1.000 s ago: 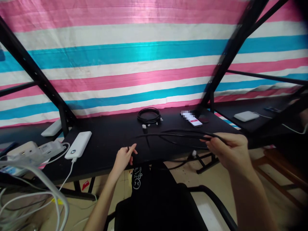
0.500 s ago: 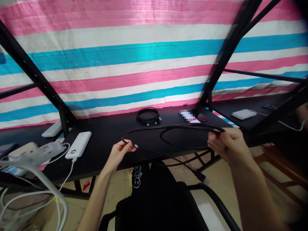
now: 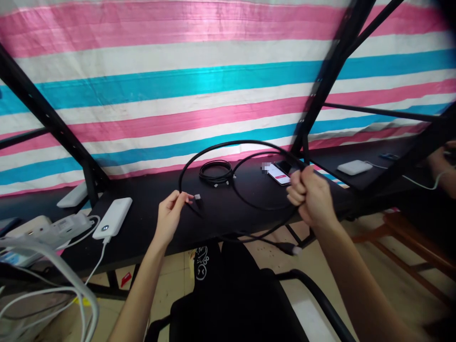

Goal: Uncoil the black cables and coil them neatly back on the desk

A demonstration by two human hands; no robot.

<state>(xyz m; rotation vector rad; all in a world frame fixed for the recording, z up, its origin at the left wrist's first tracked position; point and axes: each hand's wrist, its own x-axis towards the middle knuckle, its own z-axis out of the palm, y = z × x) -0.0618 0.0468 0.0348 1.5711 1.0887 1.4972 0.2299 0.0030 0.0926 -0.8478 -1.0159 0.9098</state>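
A black cable (image 3: 231, 143) hangs in loose loops between my two hands, above the front of the black table. My left hand (image 3: 170, 211) pinches it at the left side of the big loop; a metal-tipped connector (image 3: 197, 197) is beside those fingertips. My right hand (image 3: 311, 197) is closed in a fist around the gathered strands. Below that fist dangles another connector (image 3: 291, 249) with a pale tip. Behind the loops, a second black cable (image 3: 215, 179) lies coiled on the table with its plugs showing. The strands inside my right fist are hidden.
A phone (image 3: 280, 175) lies at the back right of the black table (image 3: 149, 209). On the left are a white power bank (image 3: 113, 217) with a cable plugged in and a power strip (image 3: 69, 228). Black frame posts rise on both sides. Another person's hand (image 3: 443, 166) shows far right.
My right hand has moved left and slightly up, and the cable loop now arches higher. My left hand has risen slightly. The dangling connector's pale tip now shows.
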